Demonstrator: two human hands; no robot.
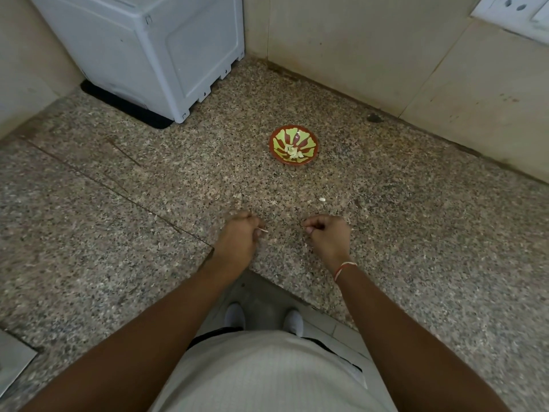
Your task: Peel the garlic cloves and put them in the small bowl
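Speckled granite counter (416, 218) carries the small bowl (293, 145) with peeled cloves far and slightly right of both hands, nearer the right hand (326, 236), whose curled fingers hide any contents, while the left hand (239, 233) pinches a pale sliver (263, 230).

left hand (237, 233) curled, something thin pokes out at the fingers, too small to id. right hand (325, 233) curled too, contents hidden. white bits in bowl (294, 145) too small to count. wall socket (514, 13) and grey box (142, 46) cut by top edge.
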